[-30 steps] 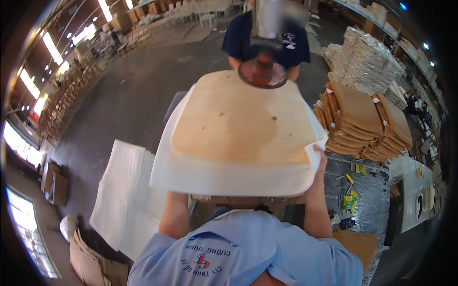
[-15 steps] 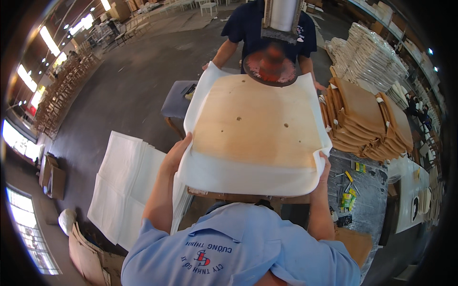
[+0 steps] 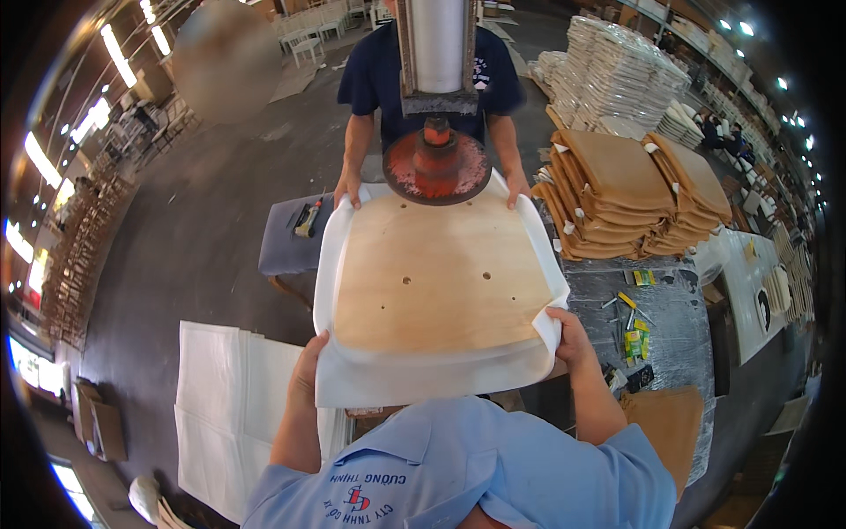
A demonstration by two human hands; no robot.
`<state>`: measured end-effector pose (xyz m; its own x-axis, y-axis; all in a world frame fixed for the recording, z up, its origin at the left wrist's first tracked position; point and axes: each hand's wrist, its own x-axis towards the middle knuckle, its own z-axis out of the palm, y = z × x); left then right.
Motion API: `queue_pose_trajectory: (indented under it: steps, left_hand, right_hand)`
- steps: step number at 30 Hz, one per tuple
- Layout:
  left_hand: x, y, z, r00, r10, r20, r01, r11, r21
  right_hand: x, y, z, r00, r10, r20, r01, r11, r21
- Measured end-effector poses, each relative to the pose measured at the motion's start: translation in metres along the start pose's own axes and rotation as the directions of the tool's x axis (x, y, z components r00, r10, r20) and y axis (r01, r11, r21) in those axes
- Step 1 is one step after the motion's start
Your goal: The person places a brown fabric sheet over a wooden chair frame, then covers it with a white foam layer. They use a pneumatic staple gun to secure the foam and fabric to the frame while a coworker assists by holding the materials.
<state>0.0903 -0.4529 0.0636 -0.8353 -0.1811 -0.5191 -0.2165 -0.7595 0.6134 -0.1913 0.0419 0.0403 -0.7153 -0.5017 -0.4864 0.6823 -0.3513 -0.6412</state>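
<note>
A pale wooden seat panel (image 3: 441, 309) with several small holes lies level in front of me. White padding (image 3: 423, 379) lies beneath it and folds up around its edges. My left hand (image 3: 308, 360) grips the near left side, its fingers mostly hidden below. At the near right corner my right hand (image 3: 571, 335) pinches a fold of the padding against the panel. Over the far edge hangs a press's round red plate (image 3: 438, 167), under a grey metal column (image 3: 441, 48). A co-worker's hands (image 3: 350, 189) hold the two far corners.
Left of the panel stands a blue-grey padded stool (image 3: 286, 238) with tools on it. White sheets (image 3: 233, 397) are stacked at lower left. On the right, a plastic-covered table (image 3: 679, 326) bears tools and small yellow-green packets. Brown seat covers (image 3: 617, 185) are piled behind it.
My view has shifted, so everything sits lower and mostly further left. The panel has turned slightly under the press plate. The co-worker's hands have come onto its far corners. Both my hands keep their grip.
</note>
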Motion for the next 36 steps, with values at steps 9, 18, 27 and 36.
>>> queue_pose_trajectory:
  steps: [9,18,27,36]
  left_hand:
    - [0.019,-0.025,-0.007,0.984,0.114,-0.138,-0.08,0.97,0.231]
    - [0.023,-0.025,-0.002,0.969,0.129,-0.209,-0.026,0.899,0.436]
    - [0.03,0.003,0.006,0.963,0.115,-0.245,0.111,0.659,0.744]
    - [0.042,0.023,0.002,0.962,0.133,-0.24,0.192,0.299,0.935]
  right_hand:
    - [0.0,-0.011,0.014,0.961,-0.023,-0.276,-0.094,0.91,-0.404]
    - [0.013,0.002,0.01,0.893,-0.239,-0.381,-0.199,0.548,-0.812]
    - [0.019,0.012,0.017,0.839,-0.401,-0.367,-0.301,0.218,-0.928]
    - [-0.001,0.012,0.049,0.791,-0.424,-0.441,-0.458,0.067,-0.887]
